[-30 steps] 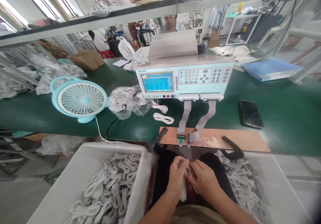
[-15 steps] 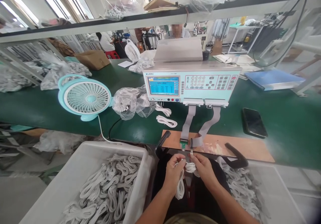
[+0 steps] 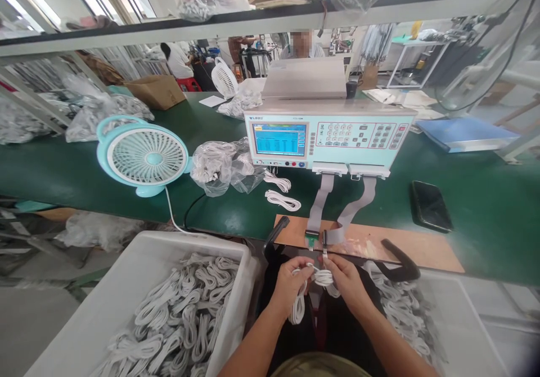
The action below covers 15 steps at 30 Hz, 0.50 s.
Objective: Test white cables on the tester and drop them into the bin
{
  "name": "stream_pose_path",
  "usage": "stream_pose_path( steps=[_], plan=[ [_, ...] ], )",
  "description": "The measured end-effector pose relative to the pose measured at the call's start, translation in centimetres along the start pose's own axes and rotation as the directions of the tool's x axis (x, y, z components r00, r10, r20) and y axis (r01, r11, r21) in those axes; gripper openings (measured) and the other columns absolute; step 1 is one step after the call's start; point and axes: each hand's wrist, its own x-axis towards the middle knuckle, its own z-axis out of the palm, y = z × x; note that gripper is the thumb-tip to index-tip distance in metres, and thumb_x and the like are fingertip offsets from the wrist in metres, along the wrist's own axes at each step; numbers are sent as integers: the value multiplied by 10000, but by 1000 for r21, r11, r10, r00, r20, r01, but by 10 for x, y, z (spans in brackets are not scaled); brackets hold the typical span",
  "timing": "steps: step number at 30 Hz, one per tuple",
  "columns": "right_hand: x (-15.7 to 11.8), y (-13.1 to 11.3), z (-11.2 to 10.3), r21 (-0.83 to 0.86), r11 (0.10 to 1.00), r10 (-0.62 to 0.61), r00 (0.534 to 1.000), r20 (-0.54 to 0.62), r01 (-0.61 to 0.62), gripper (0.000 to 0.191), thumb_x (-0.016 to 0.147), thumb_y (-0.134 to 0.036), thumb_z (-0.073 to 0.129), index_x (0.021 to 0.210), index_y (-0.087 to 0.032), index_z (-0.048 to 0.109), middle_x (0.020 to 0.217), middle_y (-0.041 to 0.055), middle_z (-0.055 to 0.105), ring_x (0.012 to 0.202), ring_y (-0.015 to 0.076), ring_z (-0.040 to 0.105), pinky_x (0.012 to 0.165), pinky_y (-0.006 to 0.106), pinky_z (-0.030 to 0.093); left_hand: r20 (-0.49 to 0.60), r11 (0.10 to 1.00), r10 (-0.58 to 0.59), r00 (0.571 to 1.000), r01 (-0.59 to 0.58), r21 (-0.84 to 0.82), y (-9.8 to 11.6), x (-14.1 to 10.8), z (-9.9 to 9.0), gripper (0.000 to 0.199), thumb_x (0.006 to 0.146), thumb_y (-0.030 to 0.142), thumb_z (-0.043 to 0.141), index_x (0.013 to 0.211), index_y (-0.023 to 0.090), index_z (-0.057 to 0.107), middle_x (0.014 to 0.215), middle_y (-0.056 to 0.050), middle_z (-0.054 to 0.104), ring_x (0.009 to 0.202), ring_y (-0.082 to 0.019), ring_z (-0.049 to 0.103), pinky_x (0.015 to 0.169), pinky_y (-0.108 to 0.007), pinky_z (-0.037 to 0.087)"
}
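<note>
Just below the table edge, my left hand (image 3: 292, 286) is closed on a white cable (image 3: 297, 308), its coiled loop hanging under the fingers. My right hand (image 3: 346, 280) pinches a white cable end at the tip of the right grey ribbon lead (image 3: 337, 233); whether it is plugged in there is hidden by the fingers. A bundled white coil (image 3: 323, 277) lies between the two hands. Beside it, the left ribbon lead (image 3: 319, 202) ends in a small green board (image 3: 311, 242) with a metal connector, just above my left fingertips and apart from them.
Both leads run to a tester (image 3: 358, 138) with a lit screen. Two coiled cables (image 3: 282, 200) lie before it, near a bagged bundle (image 3: 213, 163) and a fan (image 3: 147, 157). A phone (image 3: 430, 205) lies right. White bins (image 3: 139, 253) of coiled cables flank my lap.
My left fingers have drawn slightly down from the green board's connector. The hanging coil has shifted a little left. The tester's screen now shows a fuller table. The camera view has shifted slightly.
</note>
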Motion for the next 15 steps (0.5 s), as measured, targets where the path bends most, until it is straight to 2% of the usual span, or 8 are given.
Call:
stream_pose_path(
  steps=[3, 6, 9, 12, 15],
  plan=[
    [0, -2, 0, 23, 999, 46, 999, -28, -45, 437, 653, -580, 704, 749, -153, 703, 622, 21, 583, 580, 162, 503, 565, 268, 414, -27, 982, 111, 993, -106, 157, -1, 5, 2, 300, 704, 419, 671, 744, 128, 607, 497, 47, 485, 364, -40, 358, 382, -173, 269],
    [1, 1, -2, 29, 998, 51, 998, -27, -50, 447, 644, -575, 715, 760, -144, 709, 629, 24, 597, 582, 165, 516, 564, 266, 415, 17, 958, 158, 987, -157, 239, 0, 8, 2, 347, 735, 479, 633, 704, 136, 593, 497, 51, 469, 370, -43, 340, 391, -182, 260],
    [3, 6, -5, 52, 997, 50, 999, 4, -50, 423, 663, -549, 717, 777, -141, 713, 643, 28, 616, 596, 169, 533, 569, 261, 413, 76, 932, 181, 981, -196, 305, 3, 9, 0, 391, 761, 511, 597, 654, 135, 598, 499, 40, 462, 405, -54, 354, 413, -187, 260],
    [5, 9, -4, 148, 981, 120, 992, 39, -125, 404, 651, -517, 745, 781, -137, 714, 630, 27, 626, 570, 156, 532, 556, 253, 409, 142, 909, 182, 973, -221, 353, 7, 10, -3, 410, 791, 508, 562, 624, 136, 602, 516, 24, 471, 437, -64, 368, 430, -188, 266],
    [7, 7, 1, 276, 942, 186, 982, 44, -191, 401, 603, -499, 786, 751, -134, 711, 616, 37, 636, 559, 164, 548, 550, 262, 422, 167, 917, 141, 976, -192, 349, 10, 13, -3, 407, 794, 508, 553, 611, 147, 592, 508, 25, 457, 424, -68, 358, 421, -193, 257]
  ],
)
